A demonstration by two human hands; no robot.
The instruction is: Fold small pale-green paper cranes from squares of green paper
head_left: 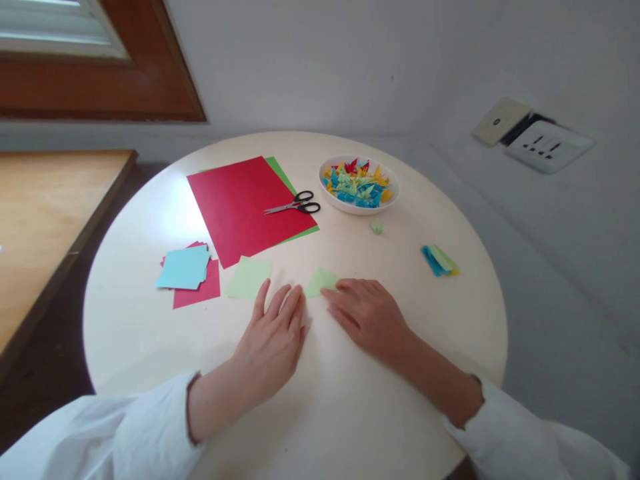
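Observation:
My left hand [274,333] lies flat on the round cream table [150,333], fingers stretched out, holding nothing. My right hand [367,313] lies flat beside it, its fingertips pressing on a small light green paper piece [320,281]. A second light green paper square [249,278] rests just left of my left fingertips. Both wrists wear white sleeves.
A large red sheet [243,203] over a green sheet lies at the back, black-handled scissors [295,205] on its right edge. A white bowl [359,185] holds several folded paper shapes. Blue and red squares [186,270] lie left; a small folded stack [440,260] right; a green scrap [377,227] near the bowl.

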